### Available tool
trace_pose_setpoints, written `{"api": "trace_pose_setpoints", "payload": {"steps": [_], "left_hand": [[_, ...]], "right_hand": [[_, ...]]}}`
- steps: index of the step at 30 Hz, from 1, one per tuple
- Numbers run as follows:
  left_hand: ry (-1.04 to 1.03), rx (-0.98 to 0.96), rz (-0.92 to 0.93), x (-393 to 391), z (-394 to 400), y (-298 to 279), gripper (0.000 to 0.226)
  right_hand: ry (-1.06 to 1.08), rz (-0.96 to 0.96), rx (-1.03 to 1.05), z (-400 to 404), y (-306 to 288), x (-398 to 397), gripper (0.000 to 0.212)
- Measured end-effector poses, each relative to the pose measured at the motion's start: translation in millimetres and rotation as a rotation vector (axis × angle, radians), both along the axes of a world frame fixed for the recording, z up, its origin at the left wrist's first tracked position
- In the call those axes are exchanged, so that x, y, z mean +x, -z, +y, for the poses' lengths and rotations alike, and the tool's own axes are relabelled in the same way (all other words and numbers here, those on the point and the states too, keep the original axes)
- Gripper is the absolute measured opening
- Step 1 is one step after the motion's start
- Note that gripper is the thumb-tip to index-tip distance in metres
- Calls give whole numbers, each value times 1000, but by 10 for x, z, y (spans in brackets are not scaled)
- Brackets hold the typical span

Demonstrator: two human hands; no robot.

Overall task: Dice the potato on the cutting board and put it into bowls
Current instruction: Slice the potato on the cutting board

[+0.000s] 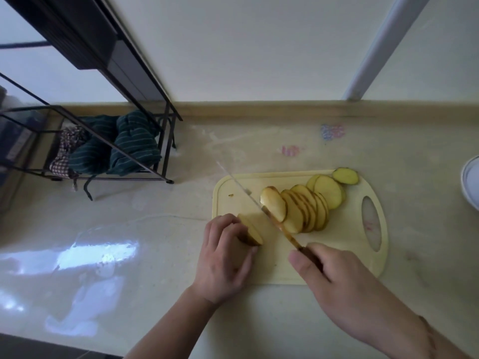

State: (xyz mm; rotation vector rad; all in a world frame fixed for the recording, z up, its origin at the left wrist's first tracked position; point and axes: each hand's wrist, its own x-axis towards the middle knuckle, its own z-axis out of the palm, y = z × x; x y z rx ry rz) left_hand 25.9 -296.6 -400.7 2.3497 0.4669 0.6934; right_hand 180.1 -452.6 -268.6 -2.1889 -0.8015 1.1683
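Your left hand [223, 257] curls over the uncut potato end [250, 230], fingers gripping it against the board [344, 257]. Your right hand [334, 275] is wrapped round the knife [261, 208] handle; the blade runs up and away from that hand, between the end piece and the slices [305, 208]. Those slices lie fanned just beyond the right hand's knuckles — one end slice [345, 175] sits at the board's far edge. A bowl [470, 182] shows only its rim, well off to the right of the right hand. Beyond the left hand stands a rack [108, 141] holding cloths. No readable writing — only faint coloured marks on the counter [129, 229].
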Motion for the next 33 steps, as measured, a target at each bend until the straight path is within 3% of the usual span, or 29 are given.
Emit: {"api": "trace_pose_setpoints", "payload": {"steps": [4, 9, 15, 19, 26, 33], "left_hand": [[-41, -6, -36, -94, -114, -115, 37], [-24, 147, -191, 85, -80, -362, 30], [249, 455, -193, 330, 122, -710, 12], [396, 562, -99, 300, 205, -776, 19], [334, 482, -79, 316, 125, -859, 3], [189, 315, -281, 432, 86, -1260, 10]], "right_hand": [[-84, -174, -32, -29, 6, -43, 52], [-216, -328, -72, -81, 53, -49, 54], [-308, -420, -46, -127, 89, -66, 56], [-319, -398, -59, -132, 37, -71, 53], [-366, -469, -75, -183, 24, -69, 59], [-263, -481, -65, -275, -57, 46, 57]]}}
